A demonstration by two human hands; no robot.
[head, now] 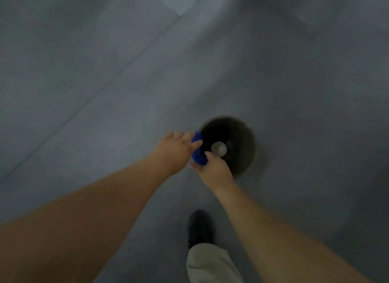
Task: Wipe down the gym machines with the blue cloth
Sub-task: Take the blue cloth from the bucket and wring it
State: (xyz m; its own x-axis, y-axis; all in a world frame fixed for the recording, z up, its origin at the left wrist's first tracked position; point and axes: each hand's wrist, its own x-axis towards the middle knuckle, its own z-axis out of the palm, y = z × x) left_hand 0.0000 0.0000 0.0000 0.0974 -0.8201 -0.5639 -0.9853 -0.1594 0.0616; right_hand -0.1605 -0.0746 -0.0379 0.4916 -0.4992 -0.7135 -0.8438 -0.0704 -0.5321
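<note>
The blue cloth (197, 151) is bunched against the left edge of a dark round disc (235, 145), which has a silver hub (219, 149) at its middle. My left hand (175, 151) lies over the cloth from the left with fingers spread on it. From below, my right hand (213, 170) grips the cloth's lower end, its thumb close to the hub. The frame is blurred, so I cannot tell which machine the disc belongs to.
Grey tiled floor (94, 76) with a diagonal joint fills the view. My black shoe (200, 228) and light trouser leg (210, 263) stand just below the disc.
</note>
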